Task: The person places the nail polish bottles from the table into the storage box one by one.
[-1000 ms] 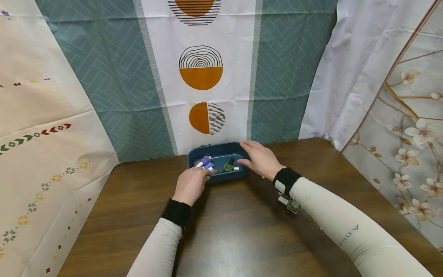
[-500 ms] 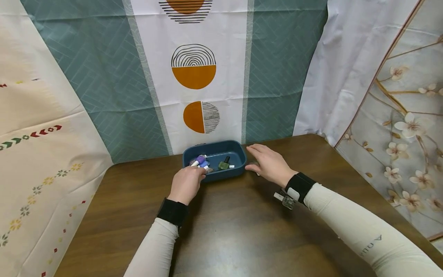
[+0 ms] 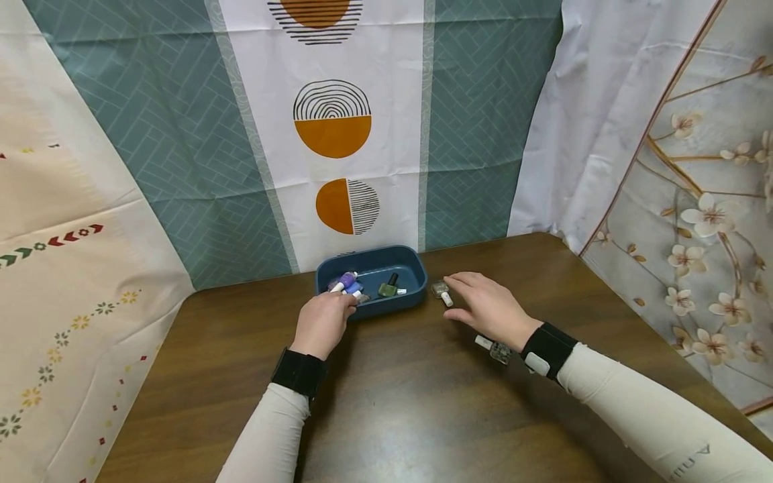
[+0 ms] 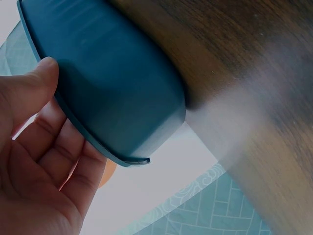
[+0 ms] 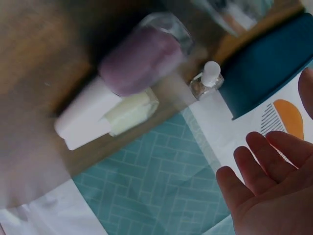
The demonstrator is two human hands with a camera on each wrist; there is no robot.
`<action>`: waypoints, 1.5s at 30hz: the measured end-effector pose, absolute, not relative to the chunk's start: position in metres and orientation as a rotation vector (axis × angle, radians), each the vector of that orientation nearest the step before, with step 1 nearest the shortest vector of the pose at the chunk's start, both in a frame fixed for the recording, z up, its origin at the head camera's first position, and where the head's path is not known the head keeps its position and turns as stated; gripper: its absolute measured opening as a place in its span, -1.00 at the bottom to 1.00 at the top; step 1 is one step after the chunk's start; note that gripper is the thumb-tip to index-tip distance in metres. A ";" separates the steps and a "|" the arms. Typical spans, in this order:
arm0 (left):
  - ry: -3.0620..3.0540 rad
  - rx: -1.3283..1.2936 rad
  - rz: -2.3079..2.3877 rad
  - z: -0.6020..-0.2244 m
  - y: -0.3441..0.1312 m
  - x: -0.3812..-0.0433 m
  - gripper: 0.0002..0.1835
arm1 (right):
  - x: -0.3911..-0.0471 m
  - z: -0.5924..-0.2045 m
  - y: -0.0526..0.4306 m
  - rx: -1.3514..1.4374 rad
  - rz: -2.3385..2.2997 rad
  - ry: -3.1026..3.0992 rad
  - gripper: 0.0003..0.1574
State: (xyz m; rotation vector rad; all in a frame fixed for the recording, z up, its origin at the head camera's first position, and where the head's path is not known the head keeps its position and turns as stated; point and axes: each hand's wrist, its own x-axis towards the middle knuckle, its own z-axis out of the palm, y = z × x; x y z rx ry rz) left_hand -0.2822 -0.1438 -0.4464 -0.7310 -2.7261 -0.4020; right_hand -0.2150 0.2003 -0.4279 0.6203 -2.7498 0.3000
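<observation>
And there, the near rim of the blue tray [image 3: 391,305] is gripped at its left end by the left hand [image 3: 320,323]; inside the tray, a purple bottle [image 3: 347,279] and a green bottle [image 3: 387,290] are held. Nothing is grasped by the right hand [image 3: 492,310], its fingers relaxed, just beside a clear bottle [image 3: 439,288] placed right of the tray; near the wrist, a speckled bottle [image 3: 500,352] is seen lying.
</observation>
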 end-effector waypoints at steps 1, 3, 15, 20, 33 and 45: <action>-2.725 -0.732 -0.399 -0.447 -0.144 -0.282 -0.88 | -0.212 -0.429 0.202 0.617 0.296 -2.756 -0.04; -2.725 -0.732 -0.395 -0.447 -0.144 -0.283 -0.88 | -0.208 -0.431 0.204 0.611 0.285 -2.766 -0.04; -2.730 -0.731 -0.400 -0.448 -0.144 -0.283 -0.87 | -0.190 -0.443 0.213 0.648 0.244 -2.720 -0.04; -2.725 -0.731 -0.410 -0.448 -0.144 -0.282 -0.88 | -0.184 -0.446 0.215 0.661 0.248 -2.720 -0.02; -2.731 -0.727 -0.409 -0.447 -0.143 -0.284 -0.88 | -0.161 -0.452 0.223 0.685 0.246 -2.721 -0.04; -2.727 -0.733 -0.413 -0.447 -0.143 -0.282 -0.89 | -0.145 -0.459 0.232 0.633 0.230 -2.733 -0.06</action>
